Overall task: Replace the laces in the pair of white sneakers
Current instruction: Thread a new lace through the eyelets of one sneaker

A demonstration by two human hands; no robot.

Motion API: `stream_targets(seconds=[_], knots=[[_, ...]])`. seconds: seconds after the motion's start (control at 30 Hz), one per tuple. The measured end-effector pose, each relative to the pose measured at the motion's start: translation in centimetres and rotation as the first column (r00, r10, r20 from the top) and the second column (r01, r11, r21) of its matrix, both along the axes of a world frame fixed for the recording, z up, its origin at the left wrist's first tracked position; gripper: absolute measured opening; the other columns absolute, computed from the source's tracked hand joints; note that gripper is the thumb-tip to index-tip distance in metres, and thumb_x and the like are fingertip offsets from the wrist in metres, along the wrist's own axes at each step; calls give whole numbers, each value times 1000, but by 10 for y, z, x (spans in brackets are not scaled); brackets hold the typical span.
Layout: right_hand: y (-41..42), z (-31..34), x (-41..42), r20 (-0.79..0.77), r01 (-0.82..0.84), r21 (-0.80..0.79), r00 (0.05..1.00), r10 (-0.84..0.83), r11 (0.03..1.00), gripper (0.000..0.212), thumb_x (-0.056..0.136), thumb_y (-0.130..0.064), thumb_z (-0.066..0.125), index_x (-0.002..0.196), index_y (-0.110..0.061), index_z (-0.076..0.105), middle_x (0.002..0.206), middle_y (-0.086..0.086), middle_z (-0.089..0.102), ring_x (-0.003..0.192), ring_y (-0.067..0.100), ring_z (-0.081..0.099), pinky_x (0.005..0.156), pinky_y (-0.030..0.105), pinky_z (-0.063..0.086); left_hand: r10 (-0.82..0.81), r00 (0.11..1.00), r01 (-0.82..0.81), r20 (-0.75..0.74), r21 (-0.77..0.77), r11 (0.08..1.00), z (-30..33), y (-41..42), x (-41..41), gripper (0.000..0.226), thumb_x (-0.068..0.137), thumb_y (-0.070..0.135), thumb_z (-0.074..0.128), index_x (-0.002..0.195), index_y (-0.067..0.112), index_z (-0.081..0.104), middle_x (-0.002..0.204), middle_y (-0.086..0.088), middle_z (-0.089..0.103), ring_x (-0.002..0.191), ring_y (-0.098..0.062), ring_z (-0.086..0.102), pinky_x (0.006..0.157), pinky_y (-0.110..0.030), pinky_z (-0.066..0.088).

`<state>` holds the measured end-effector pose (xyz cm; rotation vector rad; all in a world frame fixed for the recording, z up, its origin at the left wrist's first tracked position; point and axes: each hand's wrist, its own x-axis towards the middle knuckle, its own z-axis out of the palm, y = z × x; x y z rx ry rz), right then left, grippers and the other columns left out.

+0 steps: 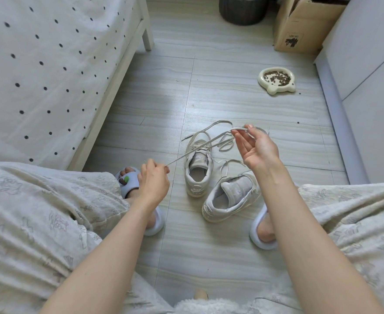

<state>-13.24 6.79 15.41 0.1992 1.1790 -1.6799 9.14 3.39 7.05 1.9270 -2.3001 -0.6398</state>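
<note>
Two white sneakers stand on the floor between my feet: one upright sneaker (pixel 198 171) with its toe pointing away, and a second sneaker (pixel 229 198) angled to the right of it. A pale lace (pixel 200 148) stretches taut in the air between my hands. My left hand (pixel 153 182) pinches its near end. My right hand (pixel 256 146), palm up, pinches the far part between thumb and fingertip. More loose lace (pixel 218 125) lies on the floor around the upright sneaker's toe, and another strand (pixel 226 167) trails from the angled sneaker.
A bed (pixel 50 71) with a dotted sheet fills the left. A pet food bowl (pixel 276 80) sits at the right back, near a cardboard box (pixel 299 30) and a dark basket (pixel 243 9). A white cabinet (pixel 367 87) lines the right. My feet wear slippers (pixel 130 180).
</note>
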Motion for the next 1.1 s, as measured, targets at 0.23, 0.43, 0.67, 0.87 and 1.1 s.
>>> stream_targets(seconds=[0.23,0.43,0.67,0.87,1.1], knots=[[-22,-26,-6,92,-33,30,995,30,999,9,93,-1,49,86,-2,55,61,15,68,55,22,69,55,23,58,251,938,-190,-238,253,949,-8,-20,-17,15,88,13,59,88,1,68,81,-10,66,81,-27,60,77,-30,45],[-67,-50,-21,82,-112,92,991,104,989,11,94,0,44,90,0,54,62,17,68,55,22,69,53,23,57,474,755,-272,-453,441,855,-25,-52,-50,6,79,11,70,75,8,67,69,-10,69,56,-14,59,62,-25,50],[-119,-94,-27,-200,-316,268,906,373,910,14,95,-12,48,82,-7,51,90,14,60,84,22,59,82,34,55,794,359,-233,-491,776,586,-63,-104,-71,9,87,-6,58,92,-13,60,73,-16,62,44,-8,59,52,-15,53],[-120,-161,-8,-459,-421,739,255,851,525,16,88,-18,58,92,-10,71,86,1,66,87,16,59,80,26,42,827,349,-372,-442,744,555,-110,-119,-76,6,85,0,63,79,-2,64,62,-8,59,47,-11,51,59,-19,53],[-119,-195,19,-423,-268,893,-220,879,362,22,85,-24,58,102,-26,73,102,8,65,105,29,51,90,35,42,783,435,-392,-445,689,610,-133,-118,-97,19,82,7,66,64,14,65,53,0,59,52,-11,53,63,-24,46]])
